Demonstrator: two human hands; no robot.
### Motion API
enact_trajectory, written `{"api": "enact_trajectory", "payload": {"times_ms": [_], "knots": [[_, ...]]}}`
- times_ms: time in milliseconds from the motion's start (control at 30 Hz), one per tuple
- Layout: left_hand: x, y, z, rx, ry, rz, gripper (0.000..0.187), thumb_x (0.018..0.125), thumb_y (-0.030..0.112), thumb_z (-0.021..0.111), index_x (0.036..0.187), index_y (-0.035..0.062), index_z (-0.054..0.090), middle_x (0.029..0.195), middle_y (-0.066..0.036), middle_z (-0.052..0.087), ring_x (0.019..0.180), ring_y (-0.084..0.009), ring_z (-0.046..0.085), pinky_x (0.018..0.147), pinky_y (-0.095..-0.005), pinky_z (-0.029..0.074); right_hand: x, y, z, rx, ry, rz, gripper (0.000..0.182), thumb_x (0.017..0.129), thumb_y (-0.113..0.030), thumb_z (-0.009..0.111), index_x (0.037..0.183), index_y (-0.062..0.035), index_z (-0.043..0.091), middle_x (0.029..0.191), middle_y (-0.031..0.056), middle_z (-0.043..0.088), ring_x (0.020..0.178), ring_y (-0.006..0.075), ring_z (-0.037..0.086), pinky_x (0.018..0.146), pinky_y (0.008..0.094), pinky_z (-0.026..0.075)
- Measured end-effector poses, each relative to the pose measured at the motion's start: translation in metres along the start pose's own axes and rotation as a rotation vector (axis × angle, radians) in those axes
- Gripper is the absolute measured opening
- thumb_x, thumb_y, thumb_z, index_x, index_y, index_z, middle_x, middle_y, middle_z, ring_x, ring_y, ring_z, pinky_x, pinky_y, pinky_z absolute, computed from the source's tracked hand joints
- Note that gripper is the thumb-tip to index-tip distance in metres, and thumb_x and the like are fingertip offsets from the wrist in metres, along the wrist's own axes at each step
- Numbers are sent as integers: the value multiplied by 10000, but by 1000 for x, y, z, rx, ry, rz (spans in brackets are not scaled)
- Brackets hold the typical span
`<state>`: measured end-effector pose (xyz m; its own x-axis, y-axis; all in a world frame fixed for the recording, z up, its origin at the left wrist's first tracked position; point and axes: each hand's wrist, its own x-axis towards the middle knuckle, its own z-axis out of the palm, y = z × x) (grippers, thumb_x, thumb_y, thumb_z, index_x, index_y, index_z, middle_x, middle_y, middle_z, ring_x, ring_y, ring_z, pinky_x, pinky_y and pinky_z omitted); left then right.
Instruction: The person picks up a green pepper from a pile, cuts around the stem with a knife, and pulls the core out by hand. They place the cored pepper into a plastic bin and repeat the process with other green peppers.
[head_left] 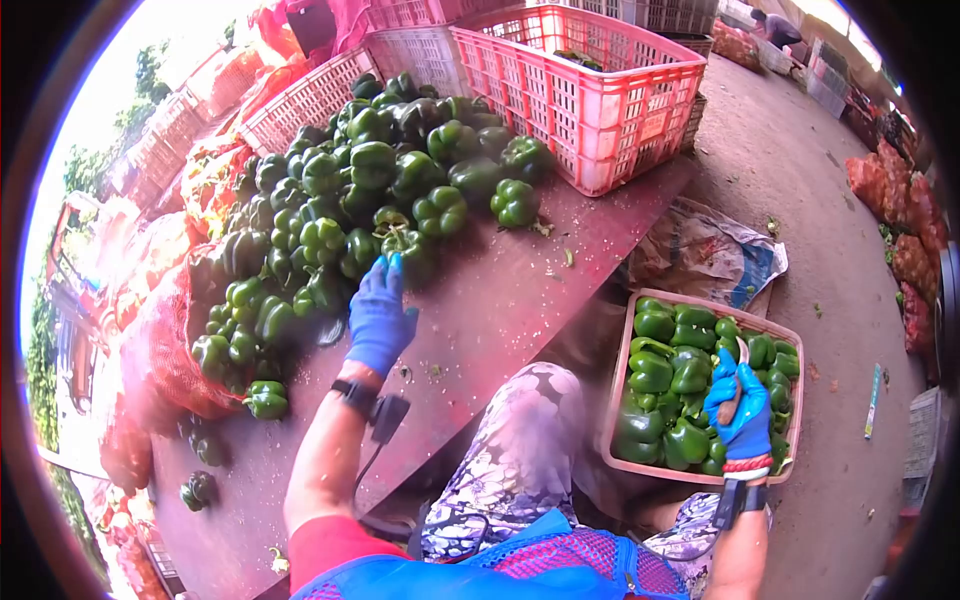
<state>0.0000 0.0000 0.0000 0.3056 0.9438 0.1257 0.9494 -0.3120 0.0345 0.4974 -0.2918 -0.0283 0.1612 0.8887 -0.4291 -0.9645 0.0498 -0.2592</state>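
From my head camera feed I see a dull red tabletop (490, 310) carrying a heap of green bell peppers (372, 165). One stray pepper (266, 400) lies beside the heap's near end, and a darker one (199, 490) farther toward me. A pink-red slatted plastic crate (630, 125) stands at the far right, and pale scraps (569, 257) speckle the surface. Below, I make out the brownish floor (840, 300) bearing a shallow-looking pink crate (660, 472), a crumpled woven sack (690, 245), a slim printed strip (874, 400) and filled mesh sacks (890, 195).
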Motion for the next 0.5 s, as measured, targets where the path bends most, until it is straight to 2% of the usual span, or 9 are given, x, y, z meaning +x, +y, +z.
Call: {"api": "enact_trajectory", "payload": {"times_ms": [33, 67, 100, 167, 200, 333, 433, 467, 500], "knots": [[22, 1, 25, 107, 131, 53, 1017, 737, 182, 759, 1588, 88, 210, 1577, -214, 312, 1403, -393, 398, 1140, -451, 386, -2, 10, 1, -105, 17, -32, 457, 1028, -237, 557, 1432, -28, 518, 983, 45, 640, 710, 83, 570, 574, 233, 494], [42, -3, 55, 181, 183, 10, 962, 712, 119, 709, 1554, 76, 244, 1503, -248, 366, 1317, -428, 454, 1071, -473, 438, -4, 16, -1, -219, 85, -77, 421, 1024, -235, 563, 1387, -23, 563, 970, 45, 633, 663, 76, 541, 556, 219, 465], [44, -16, 39, 229, 133, 1, 952, 703, 110, 703, 1541, 77, 252, 1487, -253, 371, 1287, -437, 466, 1050, -480, 448, -7, 38, -18, -195, 161, -46, 409, 1023, -235, 566, 1374, -25, 577, 960, 44, 633, 650, 76, 533, 553, 222, 461], [68, -4, 49, 151, 150, -70, 930, 686, 92, 691, 1515, 77, 269, 1457, -264, 380, 1225, -455, 491, 1008, -494, 468, -9, 22, -14, -316, 247, -100, 387, 1021, -235, 572, 1347, -29, 603, 942, 43, 632, 625, 76, 518, 546, 227, 454], [76, -2, 57, 116, 220, -20, 924, 662, 111, 721, 1478, 86, 287, 1462, -272, 359, 1160, -465, 506, 975, -512, 479, -10, 13, -6, -333, 191, -165, 351, 1020, -246, 579, 1288, -26, 640, 907, 39, 633, 599, 76, 506, 522, 239, 435], [70, -10, 58, 110, 185, 9, 975, 625, 180, 801, 1456, 69, 304, 1409, -285, 390, 1146, -459, 517, 956, -524, 488, -12, 12, 0, -423, 198, -256, 320, 1023, -267, 582, 1224, -26, 647, 896, 41, 621, 587, 89, 508, 495, 263, 420], [61, 7, 51, -237, 420, -63, 997, 609, 218, 835, 1441, 45, 314, 1355, -257, 447, 1147, -419, 542, 974, -498, 493, -11, 21, 7, -465, 115, -233, 306, 1024, -289, 584, 1187, -38, 644, 889, 51, 621, 580, 104, 514, 487, 267, 420], [59, 8, 59, -505, 454, -175, 927, 654, 242, 849, 1408, 39, 350, 1252, -204, 532, 1119, -359, 589, 965, -485, 528, -11, 26, 7, -527, 146, -237, 288, 1026, -307, 583, 1139, -50, 647, 875, 57, 624, 561, 114, 511, 473, 270, 416], [51, 17, 52, -1186, 194, -366, 766, 780, 255, 791, 1405, 37, 404, 1234, -176, 586, 1131, -339, 621, 950, -505, 555, -10, 31, 7, -547, 112, -209, 288, 1023, -301, 589, 1145, -46, 643, 882, 65, 625, 550, 116, 513, 464, 274, 414]]}}
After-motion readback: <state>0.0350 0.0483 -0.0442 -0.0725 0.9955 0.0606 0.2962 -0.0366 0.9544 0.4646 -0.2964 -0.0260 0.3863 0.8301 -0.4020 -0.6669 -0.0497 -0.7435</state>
